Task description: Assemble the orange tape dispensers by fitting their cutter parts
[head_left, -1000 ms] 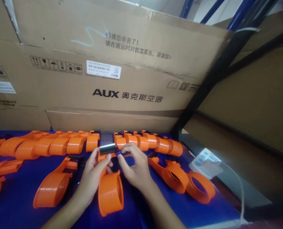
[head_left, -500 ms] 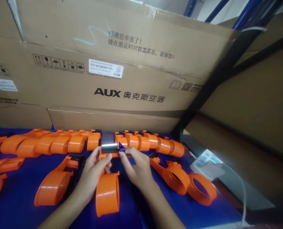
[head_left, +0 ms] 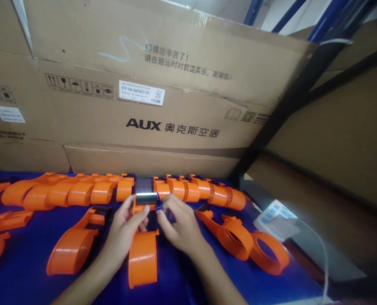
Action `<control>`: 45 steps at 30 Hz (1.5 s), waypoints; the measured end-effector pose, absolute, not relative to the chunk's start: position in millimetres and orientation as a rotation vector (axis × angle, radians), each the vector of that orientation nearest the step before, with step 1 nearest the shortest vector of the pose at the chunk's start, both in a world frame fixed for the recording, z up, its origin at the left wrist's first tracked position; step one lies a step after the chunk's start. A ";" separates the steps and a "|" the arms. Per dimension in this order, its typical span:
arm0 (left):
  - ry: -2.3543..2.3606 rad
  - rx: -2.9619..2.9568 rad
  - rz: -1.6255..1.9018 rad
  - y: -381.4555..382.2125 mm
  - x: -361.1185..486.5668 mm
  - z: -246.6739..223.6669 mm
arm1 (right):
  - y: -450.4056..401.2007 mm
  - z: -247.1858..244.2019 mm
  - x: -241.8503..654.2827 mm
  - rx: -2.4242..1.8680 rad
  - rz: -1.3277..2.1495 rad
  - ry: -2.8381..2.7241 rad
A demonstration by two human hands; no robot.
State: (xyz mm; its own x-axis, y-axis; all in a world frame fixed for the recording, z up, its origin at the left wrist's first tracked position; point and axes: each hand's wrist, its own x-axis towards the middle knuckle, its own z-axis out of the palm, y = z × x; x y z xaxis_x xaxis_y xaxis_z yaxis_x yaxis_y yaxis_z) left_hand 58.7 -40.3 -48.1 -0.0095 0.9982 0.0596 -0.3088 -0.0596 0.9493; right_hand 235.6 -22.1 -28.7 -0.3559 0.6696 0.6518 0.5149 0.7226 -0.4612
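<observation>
An orange tape dispenser (head_left: 143, 260) is in front of me, its round ring toward me and its head pointing away. My left hand (head_left: 127, 222) grips it just below the head, thumb on top. A silvery serrated blade (head_left: 146, 198) runs across the head over a black strip. At the blade's right end, my right hand (head_left: 181, 222) pinches a small dark blue plastic piece (head_left: 158, 204), which appears to touch the head's side. The fingers partly cover that piece, so I cannot tell whether it is attached.
More orange dispensers (head_left: 80, 192) line the back of the blue table surface (head_left: 112, 286). A dark block (head_left: 144, 184) stands among them. Loose dispensers (head_left: 72, 250) lie left, and orange rings (head_left: 268, 252) right. Behind rises a large cardboard box (head_left: 96, 106); a white cable (head_left: 326, 262) hangs at right.
The dark blue piece has turned from pointing up to lying against the right side of the dispenser's head. My right fingers have curled inward; the left hand keeps its grip.
</observation>
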 end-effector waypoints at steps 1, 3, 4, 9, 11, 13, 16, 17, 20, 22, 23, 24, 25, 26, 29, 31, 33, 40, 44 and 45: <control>0.947 1.010 1.384 -40.0 58.6 -48.3 | -22.0 -28.5 235.7 -0.898 0.222 -2.039; 0.948 0.997 1.390 -39.0 58.5 -48.5 | -21.8 -28.2 235.8 -0.893 0.227 -2.045; 0.948 0.994 1.395 -38.6 58.5 -48.5 | -21.8 -28.0 235.8 -0.891 0.229 -2.047; 0.953 0.992 1.399 -37.8 58.7 -48.0 | -22.1 -27.1 236.1 -0.885 0.237 -2.050; 0.955 0.994 1.399 -37.9 58.6 -48.3 | -22.3 -26.8 236.2 -0.891 0.240 -2.054; 0.955 1.009 1.391 -38.1 58.3 -49.0 | -22.5 -26.7 236.1 -0.896 0.248 -2.061; 0.951 1.036 1.380 -38.2 57.8 -50.2 | -22.8 -25.7 235.6 -0.898 0.270 -2.078; 0.951 1.044 1.381 -38.3 57.7 -50.6 | -23.1 -25.0 235.4 -0.899 0.277 -2.081; 0.939 1.051 1.391 -38.3 58.1 -51.2 | -24.6 -21.7 235.5 -0.904 0.303 -2.081; 0.906 1.019 1.393 -38.4 58.3 -50.9 | -26.0 -19.5 236.4 -0.885 0.336 -2.074; 0.888 0.987 1.390 -38.6 58.3 -50.5 | -26.5 -18.7 237.0 -0.868 0.359 -2.059; 0.872 0.948 1.383 -39.0 58.2 -49.8 | -26.7 -18.1 237.6 -0.854 0.386 -2.026; 0.858 0.906 1.372 -39.6 58.1 -48.8 | -26.7 -17.7 238.0 -0.850 0.422 -1.973; 0.845 0.865 1.353 -40.4 57.9 -47.6 | -26.5 -17.4 238.3 -0.857 0.471 -1.898; 0.784 0.772 1.230 -43.2 58.1 -43.4 | -24.7 -16.0 238.3 -0.882 0.755 -1.654; 0.703 0.737 1.125 -44.5 59.2 -41.3 | -24.0 -14.2 238.3 -0.814 1.060 -1.583; 0.615 0.721 1.039 -45.0 60.6 -39.9 | -23.9 -12.8 239.1 -0.703 1.329 -1.572; 0.565 0.740 0.932 -54.2 61.8 -32.3 | -21.3 -19.6 239.8 -0.749 1.408 -1.501; 0.632 0.762 1.001 -58.6 64.0 -35.0 | -20.1 -23.5 234.2 -0.838 1.326 -1.538; 0.647 0.767 1.018 -58.1 64.9 -36.6 | -20.3 -24.0 232.5 -0.848 1.309 -1.549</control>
